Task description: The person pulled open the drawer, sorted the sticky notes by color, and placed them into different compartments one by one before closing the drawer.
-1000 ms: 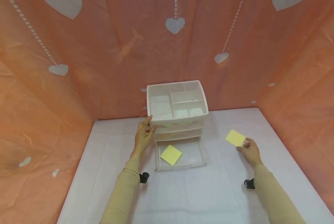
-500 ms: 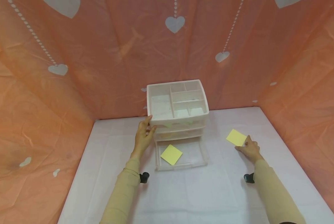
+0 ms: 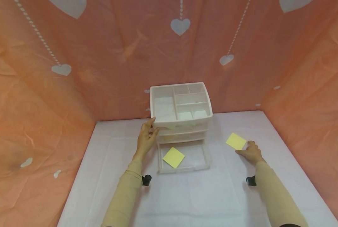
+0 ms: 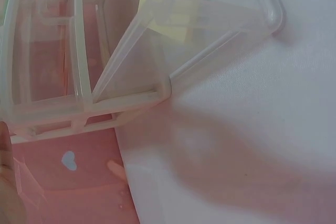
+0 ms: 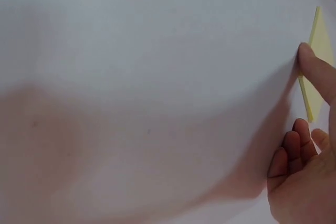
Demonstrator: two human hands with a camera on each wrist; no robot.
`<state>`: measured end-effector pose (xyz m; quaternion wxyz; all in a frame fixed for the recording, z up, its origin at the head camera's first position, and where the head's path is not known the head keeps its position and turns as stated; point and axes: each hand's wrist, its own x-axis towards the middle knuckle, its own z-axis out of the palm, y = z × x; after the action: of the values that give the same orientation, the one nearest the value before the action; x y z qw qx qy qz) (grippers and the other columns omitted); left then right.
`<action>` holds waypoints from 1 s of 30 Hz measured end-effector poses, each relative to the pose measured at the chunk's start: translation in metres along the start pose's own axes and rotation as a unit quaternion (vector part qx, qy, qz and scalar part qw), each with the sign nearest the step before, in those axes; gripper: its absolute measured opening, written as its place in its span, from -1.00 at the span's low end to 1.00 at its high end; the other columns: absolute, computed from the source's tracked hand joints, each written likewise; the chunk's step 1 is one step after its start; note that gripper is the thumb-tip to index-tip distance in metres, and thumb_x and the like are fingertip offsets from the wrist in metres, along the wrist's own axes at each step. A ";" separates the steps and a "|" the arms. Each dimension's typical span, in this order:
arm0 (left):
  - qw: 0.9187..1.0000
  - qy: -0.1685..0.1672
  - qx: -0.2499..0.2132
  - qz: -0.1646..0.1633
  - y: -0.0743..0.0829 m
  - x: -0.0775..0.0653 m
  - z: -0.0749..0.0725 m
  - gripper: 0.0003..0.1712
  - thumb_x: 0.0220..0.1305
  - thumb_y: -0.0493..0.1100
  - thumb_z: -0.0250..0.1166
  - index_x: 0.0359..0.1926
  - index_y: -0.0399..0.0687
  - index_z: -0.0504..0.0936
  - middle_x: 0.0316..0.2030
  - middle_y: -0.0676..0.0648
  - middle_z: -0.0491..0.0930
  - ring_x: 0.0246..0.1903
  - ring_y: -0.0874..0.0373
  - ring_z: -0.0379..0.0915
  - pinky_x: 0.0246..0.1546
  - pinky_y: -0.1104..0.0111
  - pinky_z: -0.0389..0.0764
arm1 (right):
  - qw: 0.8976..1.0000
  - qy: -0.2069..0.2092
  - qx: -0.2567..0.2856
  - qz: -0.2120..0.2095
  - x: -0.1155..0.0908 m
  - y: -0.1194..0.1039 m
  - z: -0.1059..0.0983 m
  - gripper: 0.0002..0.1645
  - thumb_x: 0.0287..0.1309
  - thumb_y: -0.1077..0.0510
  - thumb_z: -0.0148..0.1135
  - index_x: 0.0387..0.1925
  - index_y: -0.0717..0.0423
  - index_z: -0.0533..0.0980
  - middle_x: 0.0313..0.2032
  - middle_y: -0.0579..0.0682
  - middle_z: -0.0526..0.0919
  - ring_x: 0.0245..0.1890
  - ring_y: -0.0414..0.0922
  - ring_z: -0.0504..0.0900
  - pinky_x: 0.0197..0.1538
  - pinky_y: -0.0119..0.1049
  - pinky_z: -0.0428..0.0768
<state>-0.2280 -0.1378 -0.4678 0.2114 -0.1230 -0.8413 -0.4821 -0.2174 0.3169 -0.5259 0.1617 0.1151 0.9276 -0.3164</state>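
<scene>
A white plastic drawer organizer [image 3: 181, 122] stands at the back of the table, its lowest drawer [image 3: 195, 154] pulled out. Inside that drawer lies a yellow sticky note pad [image 3: 173, 157]; the left wrist view shows it through the clear wall. My left hand [image 3: 145, 138] holds the organizer's front left corner, thumb below the top rim and fingers at the side. On the table to the right, my right hand [image 3: 251, 153] pinches a second yellow sticky note pad [image 3: 236, 141] by its near right edge. In the right wrist view the thumb [image 5: 315, 72] presses that pad's edge.
The organizer's top tray [image 3: 164, 107] is divided into several compartments. Pale yellow-green shapes show faintly through the shut upper drawers. A white cloth [image 3: 197, 198] covers the table. Orange curtains with white hearts [image 3: 180, 26] hang behind and on both sides.
My right hand and the pad it pinches have shifted slightly left over the table. The left hand stays at the organizer's corner. The lowest drawer remains pulled out.
</scene>
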 end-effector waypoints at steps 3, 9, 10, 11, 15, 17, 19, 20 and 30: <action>1.000 -0.001 0.003 0.001 0.000 -0.002 0.000 -0.46 0.28 -0.20 0.19 0.26 0.09 0.30 -0.08 -0.26 0.38 -0.07 -0.11 0.39 -0.22 0.18 0.64 | 1.000 -0.011 -0.006 0.000 -0.001 0.000 0.000 0.21 0.08 -0.11 0.22 0.34 0.51 -0.28 0.19 0.59 0.08 0.17 0.49 0.09 0.23 0.35 0.17; 1.000 0.001 0.003 0.001 -0.002 -0.002 0.001 -0.45 0.27 -0.20 0.20 0.27 0.09 0.30 -0.06 -0.24 0.39 -0.05 -0.14 0.39 -0.21 0.20 0.64 | 0.999 -0.040 -0.030 0.001 0.000 0.000 -0.001 0.16 0.13 -0.15 0.16 0.35 0.48 -0.25 0.22 0.61 -0.01 0.20 0.51 0.04 0.24 0.38 0.14; 1.000 0.000 0.004 0.002 -0.003 -0.002 0.001 -0.44 0.27 -0.20 0.20 0.27 0.10 0.30 -0.06 -0.23 0.39 -0.05 -0.11 0.39 -0.21 0.21 0.64 | 0.999 -0.039 -0.027 0.002 0.001 0.000 -0.001 0.14 0.13 -0.15 0.16 0.35 0.48 -0.22 0.21 0.60 0.00 0.19 0.50 0.06 0.23 0.38 0.15; 1.000 -0.001 0.005 0.001 -0.003 -0.002 0.001 -0.44 0.28 -0.19 0.20 0.28 0.12 0.29 -0.06 -0.23 0.39 -0.06 -0.08 0.39 -0.21 0.20 0.64 | 0.999 -0.036 -0.023 0.003 0.001 0.000 -0.001 0.13 0.11 -0.15 0.18 0.34 0.48 -0.18 0.21 0.59 0.03 0.18 0.49 0.08 0.22 0.37 0.17; 1.000 0.001 0.001 0.006 -0.004 -0.002 0.001 -0.45 0.30 -0.12 0.18 0.29 0.20 0.29 -0.06 -0.21 0.38 -0.08 -0.03 0.39 -0.23 0.18 0.65 | 1.000 -0.003 -0.009 -0.013 0.001 0.001 0.002 0.11 0.05 -0.14 0.25 0.28 0.55 -0.06 0.14 0.57 0.16 0.12 0.43 0.22 0.17 0.30 0.28; 1.000 0.007 -0.007 0.013 -0.005 -0.003 0.001 -0.47 0.31 -0.06 0.16 0.29 0.27 0.29 -0.07 -0.20 0.38 -0.10 -0.05 0.40 -0.25 0.19 0.65 | 0.999 0.023 -0.001 -0.030 0.001 0.003 0.005 0.08 0.03 -0.12 0.28 0.24 0.60 0.01 0.09 0.56 0.25 0.06 0.38 0.30 0.12 0.25 0.36; 0.999 0.016 -0.008 0.030 -0.005 -0.003 0.001 -0.48 0.32 -0.01 0.14 0.29 0.31 0.29 -0.10 -0.18 0.38 -0.13 -0.05 0.39 -0.28 0.25 0.64 | 0.998 0.051 0.009 -0.040 0.001 0.005 0.007 0.05 0.04 -0.11 0.28 0.21 0.62 0.05 0.06 0.54 0.30 0.03 0.34 0.35 0.09 0.20 0.40; 0.999 0.018 -0.007 0.036 -0.005 -0.003 0.001 -0.48 0.33 0.01 0.13 0.29 0.31 0.29 -0.11 -0.18 0.38 -0.13 -0.06 0.39 -0.28 0.25 0.65 | 0.997 0.062 0.014 -0.043 0.002 0.005 0.007 0.04 0.04 -0.11 0.28 0.20 0.62 0.06 0.04 0.52 0.33 0.02 0.31 0.36 0.08 0.18 0.41; 1.000 -0.010 0.007 -0.005 -0.004 -0.001 0.000 -0.45 0.31 -0.12 0.16 0.29 0.20 0.26 -0.04 -0.21 0.37 -0.06 0.00 0.39 -0.20 0.18 0.65 | 0.992 0.082 0.095 -0.026 0.000 0.005 0.010 0.03 0.11 -0.17 0.20 0.26 0.47 -0.03 0.06 0.42 0.40 -0.03 0.16 0.47 -0.12 -0.23 0.50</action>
<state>-0.2291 -0.1402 -0.4714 0.2016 -0.1224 -0.8472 -0.4761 -0.2134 0.3143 -0.5364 0.0654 0.1314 0.9061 -0.3969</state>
